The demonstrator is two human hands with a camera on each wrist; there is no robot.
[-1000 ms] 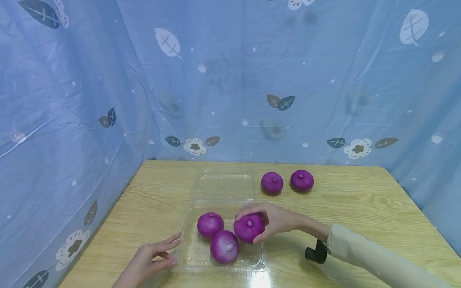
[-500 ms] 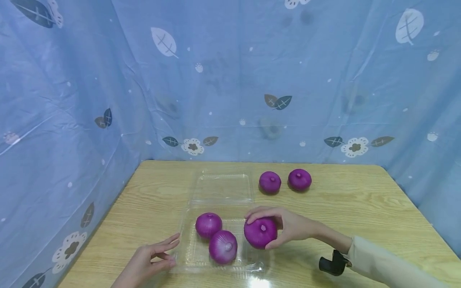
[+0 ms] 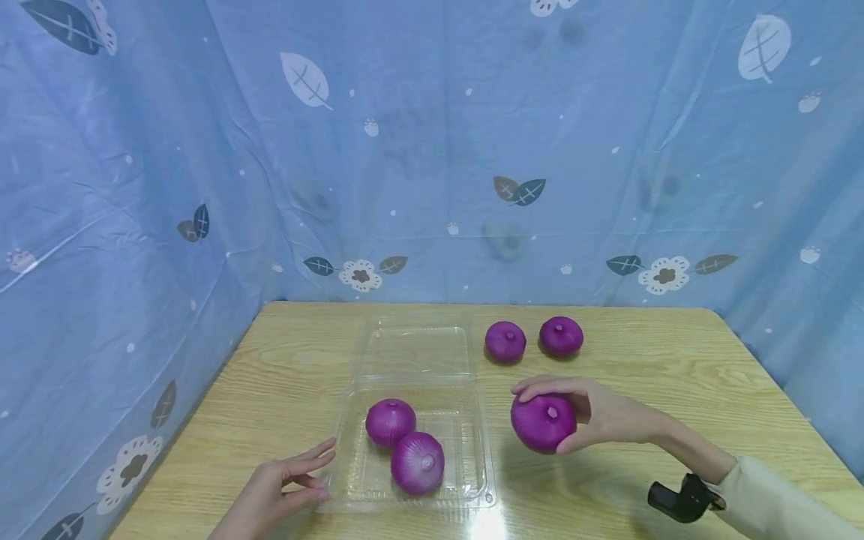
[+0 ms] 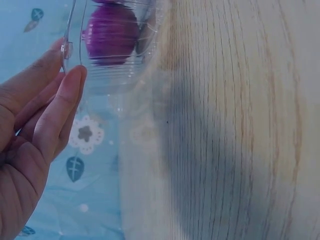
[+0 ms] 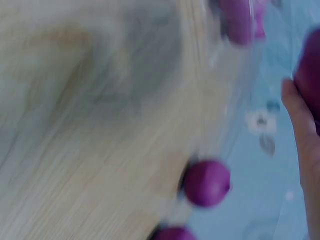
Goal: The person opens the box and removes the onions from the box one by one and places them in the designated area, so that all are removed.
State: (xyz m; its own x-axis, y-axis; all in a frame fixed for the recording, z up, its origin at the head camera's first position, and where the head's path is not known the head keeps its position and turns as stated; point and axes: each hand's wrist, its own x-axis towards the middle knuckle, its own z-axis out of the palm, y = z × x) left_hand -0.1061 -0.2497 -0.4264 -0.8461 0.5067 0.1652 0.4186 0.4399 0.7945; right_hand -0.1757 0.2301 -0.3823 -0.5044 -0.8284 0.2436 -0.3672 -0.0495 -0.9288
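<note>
My right hand grips a purple onion in the head view, fingers over its far side and thumb at its near side. It is held over the table, to the right of a clear plastic clamshell container. Two purple onions lie in the base: one onion toward the back left, and a paler-topped onion in front of it. At the container's left edge, my left hand pinches the rim between thumb and fingers, as the left wrist view shows on the clear rim.
The container's lid lies folded open toward the back of the wooden table. Behind my right hand sit two more onions, a left one and a right one. A blue patterned curtain closes off the back and sides.
My right hand has carried its onion rightward, from over the container's right side to over the table beside it. The left hand has stayed at the rim.
</note>
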